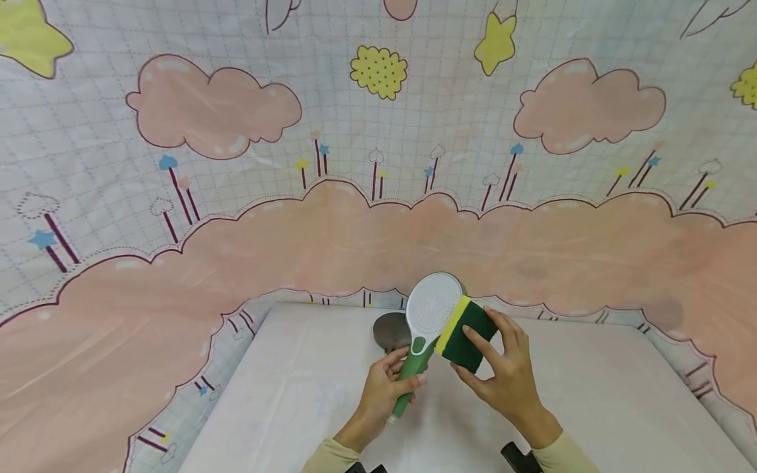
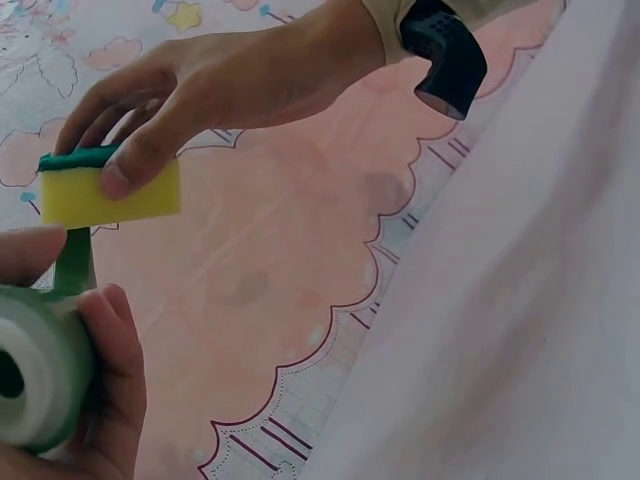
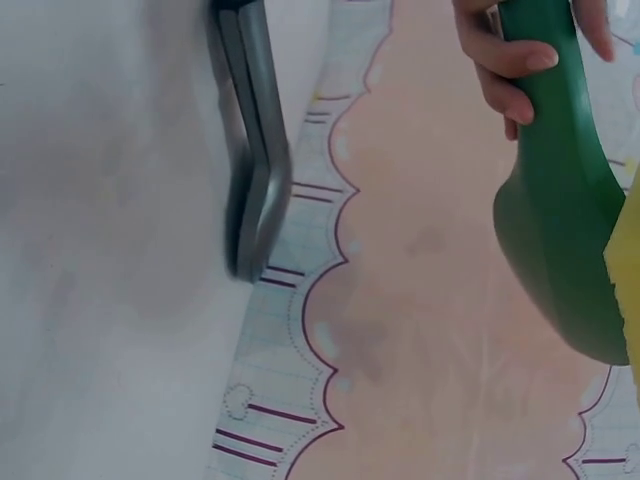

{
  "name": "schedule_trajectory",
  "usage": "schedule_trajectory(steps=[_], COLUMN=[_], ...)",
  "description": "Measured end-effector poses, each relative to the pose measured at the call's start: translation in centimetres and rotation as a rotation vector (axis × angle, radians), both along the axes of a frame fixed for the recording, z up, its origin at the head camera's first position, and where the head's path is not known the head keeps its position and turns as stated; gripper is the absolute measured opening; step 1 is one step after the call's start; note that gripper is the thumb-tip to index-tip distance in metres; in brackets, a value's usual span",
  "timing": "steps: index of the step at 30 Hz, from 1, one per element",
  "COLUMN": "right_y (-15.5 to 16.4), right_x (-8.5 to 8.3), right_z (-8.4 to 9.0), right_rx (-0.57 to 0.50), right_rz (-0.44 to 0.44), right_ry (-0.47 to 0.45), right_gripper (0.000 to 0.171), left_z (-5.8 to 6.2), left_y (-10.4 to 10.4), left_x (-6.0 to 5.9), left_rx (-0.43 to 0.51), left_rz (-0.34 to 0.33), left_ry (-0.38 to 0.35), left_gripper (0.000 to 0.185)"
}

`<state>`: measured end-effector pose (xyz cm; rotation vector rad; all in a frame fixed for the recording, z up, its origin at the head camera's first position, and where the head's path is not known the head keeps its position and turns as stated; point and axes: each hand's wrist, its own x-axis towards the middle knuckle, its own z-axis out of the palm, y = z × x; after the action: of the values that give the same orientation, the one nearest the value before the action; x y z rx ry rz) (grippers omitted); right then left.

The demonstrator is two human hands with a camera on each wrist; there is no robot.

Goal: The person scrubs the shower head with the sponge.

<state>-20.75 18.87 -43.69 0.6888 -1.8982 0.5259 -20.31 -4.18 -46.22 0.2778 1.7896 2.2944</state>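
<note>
My left hand point(image 1: 384, 386) grips the green handle of a shower head point(image 1: 434, 305), whose round white face points up toward me. My right hand point(image 1: 501, 368) holds a sponge point(image 1: 468, 332), dark green with a yellow layer, and presses it against the head's right edge. In the left wrist view the right hand point(image 2: 225, 80) pinches the sponge point(image 2: 112, 190) just above the handle's end point(image 2: 35, 370). The right wrist view shows the green back of the shower head point(image 3: 560, 200) with the left hand's fingers point(image 3: 500, 70) around its handle.
A flat dark grey round object point(image 1: 390, 328) lies on the white table point(image 1: 296, 394) just behind the left hand; its edge shows in the right wrist view point(image 3: 250, 150). A cloth with pink clouds and stars point(image 1: 378, 217) hangs behind the table.
</note>
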Motion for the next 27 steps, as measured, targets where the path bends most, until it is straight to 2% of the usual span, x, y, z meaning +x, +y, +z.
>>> schedule_trajectory(steps=[3, 10, 19, 27], right_y=[0.0, 0.2, 0.8, 1.0], right_x=[0.2, 0.2, -0.2, -0.5], right_z=[-0.1, 0.1, 0.6, 0.7], right_rx=[0.007, 0.004, -0.007, -0.015], right_rz=[-0.004, 0.005, 0.004, 0.004], right_ry=[-0.002, -0.001, 0.002, 0.018], right_gripper=[0.057, 0.058, 0.058, 0.058], left_z=[-0.2, -0.6, -0.6, -0.3], left_y=[0.1, 0.0, 0.0, 0.2], left_x=[0.1, 0.1, -0.3, -0.3], left_rx=[0.000, 0.011, -0.007, -0.002], left_rz=[-0.005, -0.037, -0.029, 0.016], left_ry=[-0.013, 0.009, 0.025, 0.009], left_gripper=[0.064, 0.061, 0.061, 0.063])
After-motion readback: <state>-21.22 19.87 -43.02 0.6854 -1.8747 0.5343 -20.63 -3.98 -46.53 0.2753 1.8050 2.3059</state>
